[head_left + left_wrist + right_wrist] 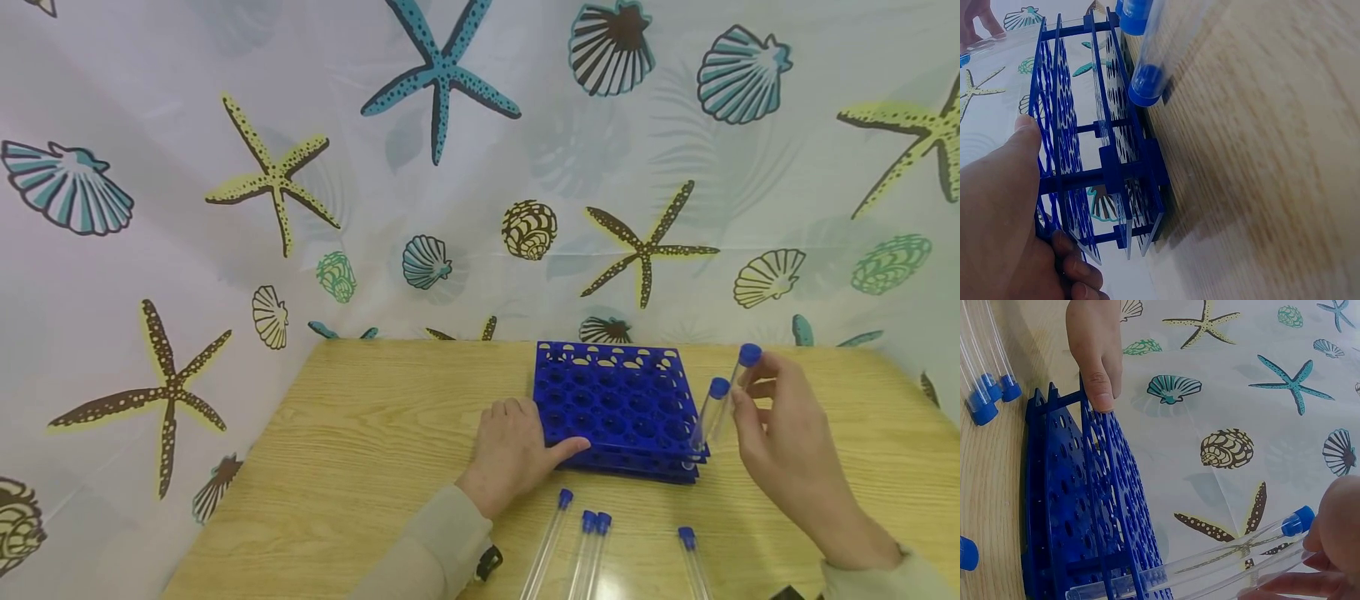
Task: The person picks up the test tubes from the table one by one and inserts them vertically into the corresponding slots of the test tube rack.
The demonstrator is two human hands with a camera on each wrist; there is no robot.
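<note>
A blue test tube rack [615, 400] stands on the table. My left hand [513, 454] grips its front left corner, the thumb lying along the front edge and the fingers at the left side. One blue-capped clear test tube [708, 408] stands tilted in the rack's front right corner hole. Just behind and right of it, my right hand [787, 442] pinches a second blue-capped tube [744, 371] near its top. In the right wrist view, both tubes slant side by side from the rack [1066, 487] towards the right hand [1335, 544]. Whether the held tube's lower end touches the rack is hidden.
Several loose blue-capped tubes lie on the wooden table [390, 417] in front of the rack: one [551, 533], a touching pair [592, 542] and another [693, 558] farther right. A patterned cloth [480, 183] hangs behind the table's back edge.
</note>
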